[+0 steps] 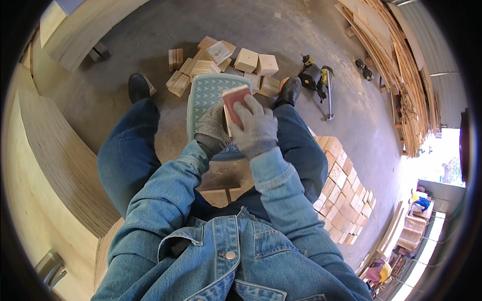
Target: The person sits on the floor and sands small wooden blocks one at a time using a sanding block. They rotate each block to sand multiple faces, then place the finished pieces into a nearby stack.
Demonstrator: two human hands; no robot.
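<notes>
Both of my hands wear grey knit gloves and meet above a pale blue-green plastic stool [203,100] between my knees. My right hand [257,125] is closed over a reddish-brown sanding pad [234,103], its fingers lying across the top face. A pale wooden block [227,123] shows as a thin edge along the pad's left side. My left hand [213,125] wraps around this block from the left, its fingertips hidden. The pad and block are tilted and held just above the stool top.
Loose wooden blocks [205,62] lie on the concrete floor beyond the stool. Yellow-black power tools [317,78] rest right of my foot. Stacked blocks [344,193] stand by my right leg. Long boards [389,65] pile at far right; thick wooden panels [60,165] stand left.
</notes>
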